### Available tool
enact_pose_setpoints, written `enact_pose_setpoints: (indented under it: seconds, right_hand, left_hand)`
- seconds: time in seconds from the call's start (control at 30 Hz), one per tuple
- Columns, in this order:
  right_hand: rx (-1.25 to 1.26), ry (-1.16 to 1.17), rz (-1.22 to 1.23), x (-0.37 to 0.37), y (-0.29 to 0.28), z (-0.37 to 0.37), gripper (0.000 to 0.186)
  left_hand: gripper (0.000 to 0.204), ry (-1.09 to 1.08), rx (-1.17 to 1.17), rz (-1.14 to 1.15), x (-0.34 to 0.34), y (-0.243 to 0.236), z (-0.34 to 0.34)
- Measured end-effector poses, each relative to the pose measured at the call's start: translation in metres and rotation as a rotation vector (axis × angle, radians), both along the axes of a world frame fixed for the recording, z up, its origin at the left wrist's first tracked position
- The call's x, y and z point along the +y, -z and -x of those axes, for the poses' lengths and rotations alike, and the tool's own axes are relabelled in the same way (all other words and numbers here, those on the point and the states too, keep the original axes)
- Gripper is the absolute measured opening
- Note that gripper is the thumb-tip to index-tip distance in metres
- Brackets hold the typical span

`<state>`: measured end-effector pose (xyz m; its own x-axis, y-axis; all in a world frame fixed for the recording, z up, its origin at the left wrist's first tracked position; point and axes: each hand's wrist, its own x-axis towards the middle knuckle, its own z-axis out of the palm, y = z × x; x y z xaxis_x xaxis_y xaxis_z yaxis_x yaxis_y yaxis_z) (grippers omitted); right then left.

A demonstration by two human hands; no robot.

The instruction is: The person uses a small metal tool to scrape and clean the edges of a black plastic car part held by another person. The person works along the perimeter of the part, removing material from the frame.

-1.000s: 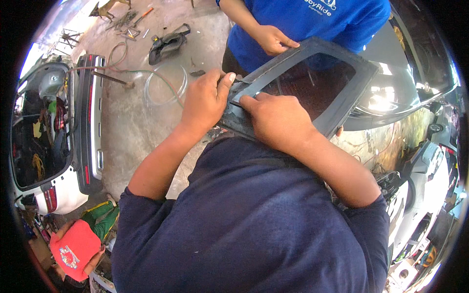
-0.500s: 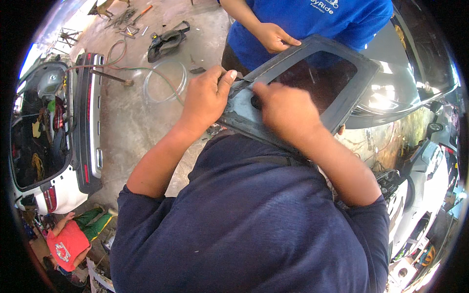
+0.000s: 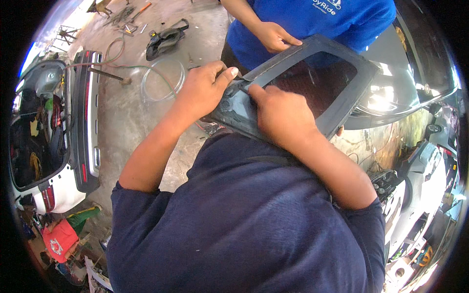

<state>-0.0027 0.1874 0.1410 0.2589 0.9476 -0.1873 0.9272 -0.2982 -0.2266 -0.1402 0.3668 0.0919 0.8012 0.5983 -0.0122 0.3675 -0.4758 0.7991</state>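
A car window pane (image 3: 322, 80) with a wide dark border is tilted in front of my body. My left hand (image 3: 207, 90) is closed at its left edge, pinching a thin dark strip (image 3: 240, 78) between thumb and fingers. On the grey, scuffed corner of the border lies my right hand (image 3: 286, 115), curled closed with its knuckles toward me. Whatever it grips is hidden under the fingers. A co-worker's hand (image 3: 276, 36) holds the pane's far edge, and a fingertip (image 3: 340, 131) of theirs shows at the right edge.
The co-worker in a blue shirt (image 3: 308, 24) stands opposite. A dark car (image 3: 386, 93) is at right, a white vehicle's rear part (image 3: 73, 195) at left. A black bag (image 3: 166, 44), a coiled clear hose (image 3: 144, 80) and several tools lie on the concrete floor. Someone in red (image 3: 61, 239) is lower left.
My right hand has shifted slightly left and is less blurred. My left hand has moved a little up and left, still pinching. The person in red has shifted lower left.
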Motion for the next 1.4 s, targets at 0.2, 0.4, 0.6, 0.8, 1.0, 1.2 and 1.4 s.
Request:
enact_pose_setpoints:
  seconds: [0.2,0.4,0.6,0.8,1.0,1.2,1.4]
  right_hand:
    - [-0.021,-0.015,0.007,-0.003,0.002,-0.001,0.031]
    - [-0.001,-0.073,0.035,-0.006,-0.007,0.019,0.027]
    - [-0.088,0.047,-0.041,-0.004,0.002,-0.017,0.027]
    - [-0.015,-0.082,0.025,-0.007,-0.009,0.008,0.026]
    - [-0.037,-0.06,-0.032,0.0,-0.003,-0.003,0.026]
    - [-0.03,-0.108,0.035,-0.006,-0.01,0.012,0.025]
    - [-0.015,-0.097,-0.003,-0.001,-0.005,0.011,0.024]
  left_hand:
    - [0.051,0.039,0.068,0.066,0.009,-0.001,-0.002]
    - [0.049,0.008,0.042,0.099,0.006,0.004,-0.005]
    - [0.049,-0.008,0.035,0.08,0.004,0.004,-0.005]
    - [0.048,-0.04,-0.018,0.073,0.003,0.009,-0.007]
    - [0.048,-0.027,-0.014,0.092,0.003,0.004,-0.006]
    - [0.047,-0.053,-0.022,0.09,0.001,0.005,-0.005]
    - [0.047,-0.049,-0.039,0.043,0.002,0.011,-0.005]
